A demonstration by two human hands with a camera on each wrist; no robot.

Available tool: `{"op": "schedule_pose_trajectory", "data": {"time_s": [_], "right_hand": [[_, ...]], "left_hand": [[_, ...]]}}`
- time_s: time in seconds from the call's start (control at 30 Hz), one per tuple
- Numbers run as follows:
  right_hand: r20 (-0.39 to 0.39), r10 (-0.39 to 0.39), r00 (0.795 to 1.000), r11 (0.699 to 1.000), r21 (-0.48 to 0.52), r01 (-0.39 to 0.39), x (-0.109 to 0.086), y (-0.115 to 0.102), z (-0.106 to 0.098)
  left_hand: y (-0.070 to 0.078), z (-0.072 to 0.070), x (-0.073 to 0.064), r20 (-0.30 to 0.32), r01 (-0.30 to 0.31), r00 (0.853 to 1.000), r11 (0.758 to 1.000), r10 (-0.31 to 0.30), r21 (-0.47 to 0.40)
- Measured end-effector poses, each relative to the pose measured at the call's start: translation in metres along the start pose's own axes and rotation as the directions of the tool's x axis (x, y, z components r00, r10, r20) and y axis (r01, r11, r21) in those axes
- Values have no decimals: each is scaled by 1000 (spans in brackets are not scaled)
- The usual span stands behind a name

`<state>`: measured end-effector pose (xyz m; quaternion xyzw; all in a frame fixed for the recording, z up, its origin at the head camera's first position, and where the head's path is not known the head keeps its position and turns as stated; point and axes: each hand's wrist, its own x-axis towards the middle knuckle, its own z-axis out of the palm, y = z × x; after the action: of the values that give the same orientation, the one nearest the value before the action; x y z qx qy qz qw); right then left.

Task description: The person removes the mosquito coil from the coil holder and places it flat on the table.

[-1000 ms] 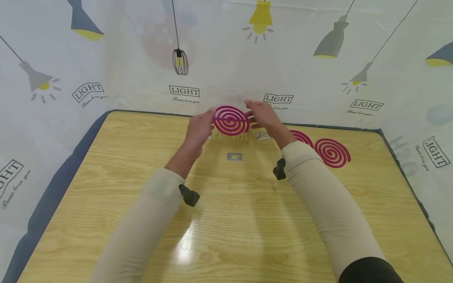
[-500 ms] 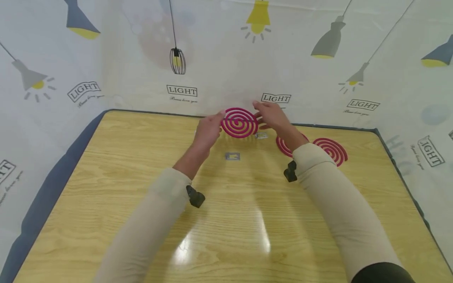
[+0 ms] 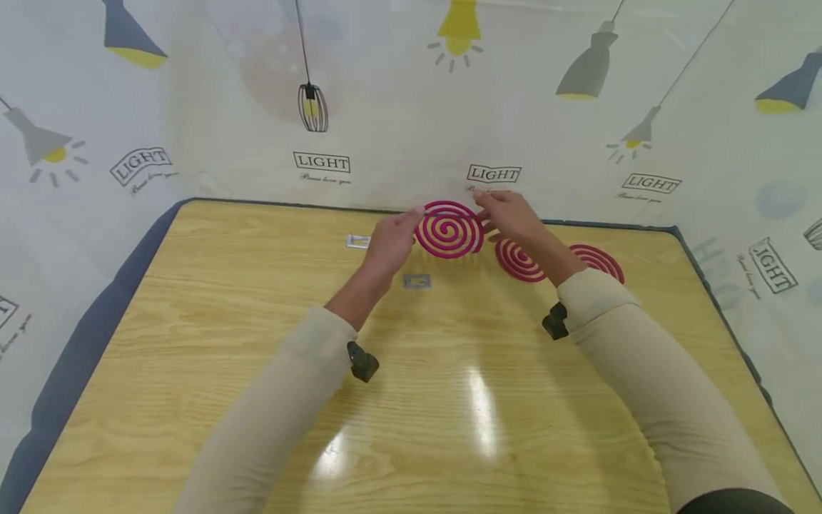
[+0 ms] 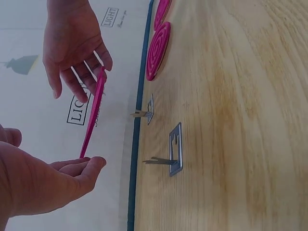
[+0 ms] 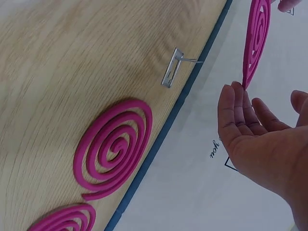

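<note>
A magenta mosquito coil [image 4: 94, 111] is held up above the back of the table, between both hands. My left hand [image 3: 390, 243] pinches its left edge. At the opposite edge, the fingertips of my right hand [image 3: 514, 218] touch the coil, fingers extended and thumb apart from it. Below, small metal coil stands lie on the wood: one [image 4: 176, 149] with its prong upright, another [image 5: 172, 72] nearer the back edge, a third [image 3: 357, 241] left of the left hand.
Two more magenta coils, one [image 5: 119, 146] beside the other [image 3: 597, 260], lie flat at the back right, partly hidden by the right arm in the head view. A white printed curtain [image 3: 385, 107] hangs behind the wooden table [image 3: 411, 400].
Both hands have moved right with the coil. The left stand has come into fuller view beside the left hand, and the right arm now covers part of the far coil.
</note>
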<state>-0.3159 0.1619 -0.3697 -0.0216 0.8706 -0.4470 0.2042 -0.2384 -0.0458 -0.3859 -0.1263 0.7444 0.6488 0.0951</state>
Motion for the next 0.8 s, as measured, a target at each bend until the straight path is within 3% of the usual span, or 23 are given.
{"op": "schedule_pose_trajectory", "data": {"time_s": [0.5, 0.8], "right_hand": [[14, 9, 1000, 998, -60, -8, -28, 18, -14], [29, 58, 998, 993, -102, -54, -44, 34, -30]], "left_hand": [[-7, 23, -11, 73, -52, 996, 994, 45, 92], [-12, 44, -23, 131, -18, 991, 993, 3, 117]]}}
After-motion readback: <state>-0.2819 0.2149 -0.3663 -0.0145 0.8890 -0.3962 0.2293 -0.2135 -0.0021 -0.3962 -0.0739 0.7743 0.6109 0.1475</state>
